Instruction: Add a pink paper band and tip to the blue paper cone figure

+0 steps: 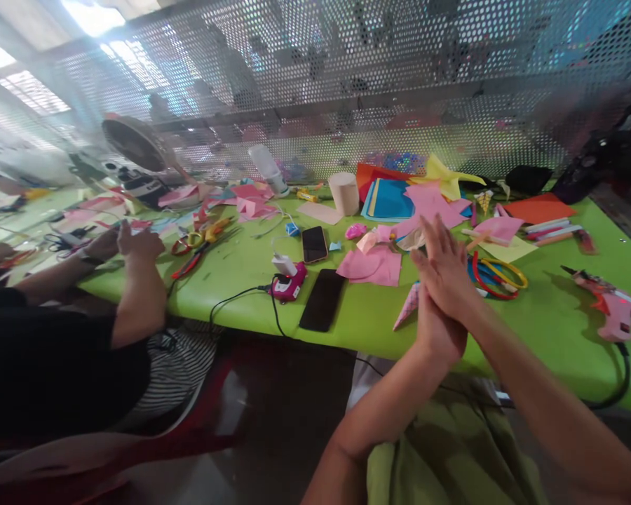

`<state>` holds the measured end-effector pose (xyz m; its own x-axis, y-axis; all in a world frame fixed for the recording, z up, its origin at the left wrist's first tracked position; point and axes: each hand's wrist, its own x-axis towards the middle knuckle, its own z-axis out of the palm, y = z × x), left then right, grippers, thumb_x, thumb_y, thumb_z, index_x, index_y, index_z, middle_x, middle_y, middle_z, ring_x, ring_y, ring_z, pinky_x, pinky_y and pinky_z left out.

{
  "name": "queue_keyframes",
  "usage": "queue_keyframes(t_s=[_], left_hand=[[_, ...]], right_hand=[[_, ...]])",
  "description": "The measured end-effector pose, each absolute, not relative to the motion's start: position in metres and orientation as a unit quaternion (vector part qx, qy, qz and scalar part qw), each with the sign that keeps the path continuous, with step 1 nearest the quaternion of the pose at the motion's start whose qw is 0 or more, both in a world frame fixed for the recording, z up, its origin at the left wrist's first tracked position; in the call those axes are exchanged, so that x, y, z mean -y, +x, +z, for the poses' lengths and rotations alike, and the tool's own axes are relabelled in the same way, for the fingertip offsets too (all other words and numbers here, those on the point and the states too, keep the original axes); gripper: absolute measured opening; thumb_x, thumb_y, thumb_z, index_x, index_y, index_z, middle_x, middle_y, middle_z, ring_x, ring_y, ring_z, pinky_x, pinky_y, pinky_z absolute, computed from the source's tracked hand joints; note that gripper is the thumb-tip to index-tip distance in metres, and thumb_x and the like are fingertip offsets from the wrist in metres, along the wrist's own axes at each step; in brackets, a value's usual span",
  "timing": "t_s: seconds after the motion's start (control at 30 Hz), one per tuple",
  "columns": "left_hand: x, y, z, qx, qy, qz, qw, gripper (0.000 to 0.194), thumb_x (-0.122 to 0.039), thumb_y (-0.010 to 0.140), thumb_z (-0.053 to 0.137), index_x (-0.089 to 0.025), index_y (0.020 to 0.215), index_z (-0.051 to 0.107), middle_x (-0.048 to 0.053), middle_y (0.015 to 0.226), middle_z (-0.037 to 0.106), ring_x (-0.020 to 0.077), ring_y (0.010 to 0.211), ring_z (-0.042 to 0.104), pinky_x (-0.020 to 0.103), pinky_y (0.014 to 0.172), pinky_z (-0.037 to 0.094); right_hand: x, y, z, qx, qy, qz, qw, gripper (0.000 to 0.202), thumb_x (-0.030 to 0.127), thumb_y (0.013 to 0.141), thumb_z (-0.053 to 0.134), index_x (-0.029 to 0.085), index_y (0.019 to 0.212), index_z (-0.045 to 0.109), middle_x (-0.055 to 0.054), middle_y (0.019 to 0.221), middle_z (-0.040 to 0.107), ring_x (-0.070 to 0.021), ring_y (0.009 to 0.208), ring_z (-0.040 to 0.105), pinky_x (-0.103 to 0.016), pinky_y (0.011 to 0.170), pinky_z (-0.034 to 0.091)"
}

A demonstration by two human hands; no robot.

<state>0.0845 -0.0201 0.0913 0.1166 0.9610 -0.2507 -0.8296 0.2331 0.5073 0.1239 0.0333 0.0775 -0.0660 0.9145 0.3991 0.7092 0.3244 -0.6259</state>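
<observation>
My right hand (444, 263) lies across my left hand (435, 322), palm against palm, above the green tabletop. The right fingers are stretched out. My left hand is open beneath it, its fingers largely covered. Whether anything lies between the palms is hidden. Just left of the hands is a pink patterned cone (407, 306). Pink felt pieces (371, 266) lie beyond it. Red and yellow craft stems (505, 280) curl on the table to the right of my hands.
A pink glue gun (613, 303) with a black cable lies at right. Two phones (323, 300) and a magenta power adapter (289, 282) lie left. Scissors (192, 256) lie near a co-worker's hands (137, 245). Behind stand a cream roll (343, 194) and a perforated metal screen (315, 91).
</observation>
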Motion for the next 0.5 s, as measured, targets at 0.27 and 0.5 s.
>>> queue_keyframes(t_s=[0.27, 0.5], left_hand=[[0.013, 0.063, 0.074, -0.149, 0.094, 0.561, 0.809, 0.073, -0.070, 0.108, 0.026, -0.025, 0.149, 0.065, 0.012, 0.151, 0.068, 0.0283, 0.153, 0.053, 0.047, 0.128, 0.039], [0.007, 0.069, 0.086, -0.189, 0.129, 0.588, 0.776, 0.066, -0.064, 0.108, 0.027, -0.033, 0.160, 0.054, 0.003, 0.171, 0.048, 0.0294, 0.162, 0.039, 0.052, 0.132, 0.034]], right_hand=[[-0.063, 0.161, 0.109, 0.681, -0.506, 0.205, 0.488, 0.074, 0.071, 0.108, 0.030, 0.039, 0.174, 0.023, 0.000, 0.182, 0.025, -0.0306, 0.169, 0.019, -0.057, 0.136, 0.020], [-0.004, 0.132, 0.074, 0.751, -0.545, 0.101, 0.360, 0.068, 0.065, 0.110, 0.034, 0.047, 0.174, 0.017, 0.004, 0.184, 0.017, -0.0389, 0.169, 0.017, -0.071, 0.133, 0.015]])
